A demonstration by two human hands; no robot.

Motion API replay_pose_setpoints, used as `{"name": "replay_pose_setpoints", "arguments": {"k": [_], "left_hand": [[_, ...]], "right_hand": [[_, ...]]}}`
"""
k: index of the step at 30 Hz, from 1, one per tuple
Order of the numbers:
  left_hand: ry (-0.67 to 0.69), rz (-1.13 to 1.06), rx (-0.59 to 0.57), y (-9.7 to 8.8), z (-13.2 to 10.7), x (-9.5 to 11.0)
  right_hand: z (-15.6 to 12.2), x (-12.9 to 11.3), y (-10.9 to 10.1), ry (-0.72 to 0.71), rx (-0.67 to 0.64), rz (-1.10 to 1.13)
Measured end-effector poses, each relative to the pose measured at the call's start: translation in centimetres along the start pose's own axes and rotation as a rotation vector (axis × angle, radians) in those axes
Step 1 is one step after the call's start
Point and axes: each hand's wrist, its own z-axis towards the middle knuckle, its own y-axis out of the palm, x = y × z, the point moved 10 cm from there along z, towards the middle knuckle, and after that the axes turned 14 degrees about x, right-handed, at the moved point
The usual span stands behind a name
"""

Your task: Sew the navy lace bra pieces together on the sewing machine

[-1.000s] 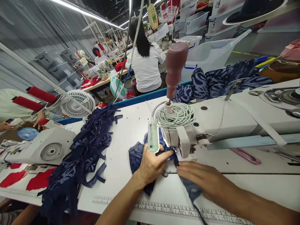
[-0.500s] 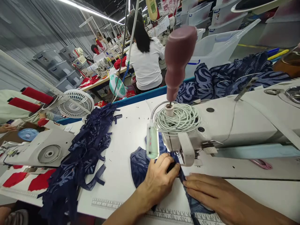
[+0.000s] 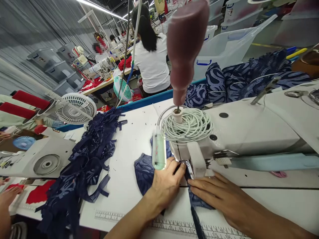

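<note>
Beneath the needle end of a white sewing machine (image 3: pixel 259 122) runs a navy patterned fabric piece (image 3: pixel 144 171), partly hidden by my hands and the machine. My left hand (image 3: pixel 166 181) has bent fingers closed on the cloth just left of the presser foot (image 3: pixel 189 168). Flat on the near part of the cloth, my right hand (image 3: pixel 215 194) stretches its fingers toward the foot. A narrow dark strip (image 3: pixel 198 222) trails from there over a printed ruler (image 3: pixel 174 226). A lit, pale green lamp (image 3: pixel 159 151) hangs above my left hand.
A heap of navy fabric pieces (image 3: pixel 87 156) covers the table's left side. Tied navy bundles (image 3: pixel 216 84) lie behind the machine. An upturned reddish bottle (image 3: pixel 186 43) stands over coiled pale cord (image 3: pixel 189 126). A co-worker's hand (image 3: pixel 10 196) is by red cloth at far left.
My right hand has slid forward, nearer the presser foot, with the cloth under it. My left hand stays beside the foot. The whole view has shifted slightly, and a co-worker's hand now shows at left.
</note>
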Motion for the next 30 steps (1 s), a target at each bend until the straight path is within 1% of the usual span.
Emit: {"name": "replay_pose_setpoints", "arguments": {"k": [1,4,5,7,9,11,16,23,28,30], "left_hand": [[-0.046,0.005,-0.007,-0.2,-0.1,-0.3],[-0.186,0.036,0.034,-1.9,-0.5,-1.1],[-0.198,0.030,0.053,-2.4,-0.7,-1.0],[-0.135,0.001,0.067,-2.8,-0.9,0.1],[-0.039,-0.006,0.044,-2.4,-1.2,1.4],[0.007,0.001,0.030,-1.8,-1.4,2.0],[0.004,-0.014,0.051,-1.2,-1.5,2.1],[-0.042,-0.036,0.017,-1.1,-1.6,1.9],[-0.067,-0.067,0.005,-0.9,-1.6,1.6],[-0.053,-0.066,-0.003,-0.8,-1.7,1.8]], "right_hand": [[0.3,-0.1,-0.1,-0.010,-0.012,-0.004],[1.0,-0.1,-0.3,-0.002,-0.025,-0.012],[1.0,0.0,-0.3,0.011,-0.014,-0.007],[0.8,0.0,-0.4,0.032,0.019,0.009],[0.4,-0.1,-0.1,0.043,0.024,0.022],[0.2,-0.2,0.2,0.041,0.022,0.029],[0.1,0.0,0.3,0.065,0.033,0.056],[-0.7,0.2,1.1,0.075,-0.010,0.079],[-0.5,0.0,0.8,0.060,-0.015,0.080],[-0.3,-0.1,0.6,0.052,-0.015,0.075]]}}
